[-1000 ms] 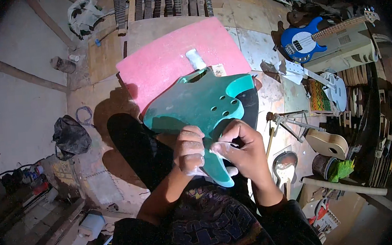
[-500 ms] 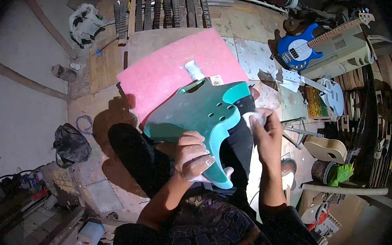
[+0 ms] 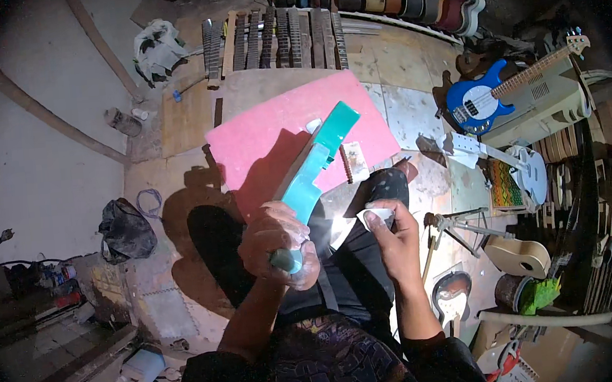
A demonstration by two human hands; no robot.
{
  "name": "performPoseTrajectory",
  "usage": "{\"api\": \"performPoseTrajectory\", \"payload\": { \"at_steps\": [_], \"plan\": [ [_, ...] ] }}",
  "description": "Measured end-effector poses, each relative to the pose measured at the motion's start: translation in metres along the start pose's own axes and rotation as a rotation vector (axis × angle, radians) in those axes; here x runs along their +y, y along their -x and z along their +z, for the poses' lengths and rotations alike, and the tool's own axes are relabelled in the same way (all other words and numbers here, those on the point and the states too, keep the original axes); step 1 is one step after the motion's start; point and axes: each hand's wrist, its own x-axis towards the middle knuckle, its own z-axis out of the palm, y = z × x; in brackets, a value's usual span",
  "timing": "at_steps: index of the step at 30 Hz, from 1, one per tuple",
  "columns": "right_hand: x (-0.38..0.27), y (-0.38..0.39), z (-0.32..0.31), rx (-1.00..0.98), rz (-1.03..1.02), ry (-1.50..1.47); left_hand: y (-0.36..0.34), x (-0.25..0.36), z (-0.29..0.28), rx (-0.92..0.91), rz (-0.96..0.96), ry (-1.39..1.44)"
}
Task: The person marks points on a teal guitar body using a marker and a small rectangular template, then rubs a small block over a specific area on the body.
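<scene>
A teal-green electric guitar body [image 3: 315, 165] is tilted up on its edge, so its narrow side faces me. My left hand [image 3: 272, 241] is closed around one of its horns, whose rounded tip pokes out between the fingers. White dust coats that hand. To the right, over my thigh, my right hand [image 3: 399, 237] pinches a small folded white piece [image 3: 376, 217] that looks like sandpaper, apart from the body. Beneath and beyond the body lies a pink foam sheet [image 3: 361, 110], with a small whitish pad [image 3: 356, 162] at its near edge.
Several guitar necks [image 3: 271, 41] lie in a row beyond the foam. A blue bass guitar [image 3: 478, 96] leans at the right, above a pale guitar [image 3: 530, 175] and an unfinished acoustic body [image 3: 519, 254]. A black plastic bag [image 3: 126, 232] sits on the left floor.
The guitar body has turned from lying face-up to standing on its edge, and my left hand has shifted its grip on the horn. My right hand has drawn slightly back with the white piece.
</scene>
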Motion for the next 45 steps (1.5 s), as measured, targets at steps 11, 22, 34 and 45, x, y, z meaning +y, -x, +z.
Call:
{"api": "performPoseTrajectory", "payload": {
  "at_steps": [11, 22, 34, 45],
  "plan": [
    [-0.031, -0.031, 0.044, -0.005, -0.358, 0.199, -0.007, 0.002, 0.011, -0.012, -0.055, -0.007],
    [-0.02, -0.044, 0.055, 0.053, -0.571, 0.399, -0.019, 0.009, 0.019, -0.057, -0.055, -0.02],
    [-0.031, -0.057, 0.061, 0.168, -0.646, 0.478, -0.011, 0.016, 0.022, -0.086, -0.104, 0.003],
    [-0.015, -0.053, 0.064, 0.207, -0.584, 0.393, -0.014, 0.009, 0.023, -0.082, -0.072, 0.027]
  ]
}}
